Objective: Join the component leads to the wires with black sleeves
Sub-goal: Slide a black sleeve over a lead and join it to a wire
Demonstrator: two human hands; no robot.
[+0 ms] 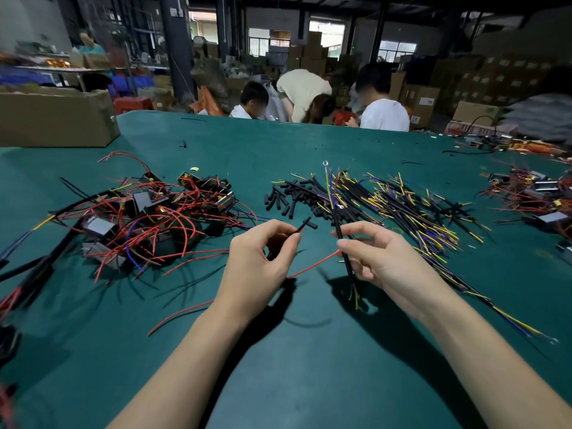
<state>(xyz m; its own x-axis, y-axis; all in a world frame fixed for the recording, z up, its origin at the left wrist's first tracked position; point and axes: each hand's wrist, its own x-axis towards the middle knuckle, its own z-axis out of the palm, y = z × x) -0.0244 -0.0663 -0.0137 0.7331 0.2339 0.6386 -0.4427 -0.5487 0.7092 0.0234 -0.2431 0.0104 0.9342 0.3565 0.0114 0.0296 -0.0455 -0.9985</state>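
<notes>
Green table (309, 351): left hand (257, 264) pinches one black sleeve (301, 226); right hand (380, 258) pinches one sleeved wire (340, 239).

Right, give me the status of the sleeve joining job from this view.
Done: nothing clearly finished shows. In hand: the left hand pinches a short black sleeve on a thin red lead; the right hand grips a black-jacketed wire bundle. Left: the tangled heap of red-leaded black components, the loose black sleeve pieces and the yellow-and-blue wire pile.
</notes>
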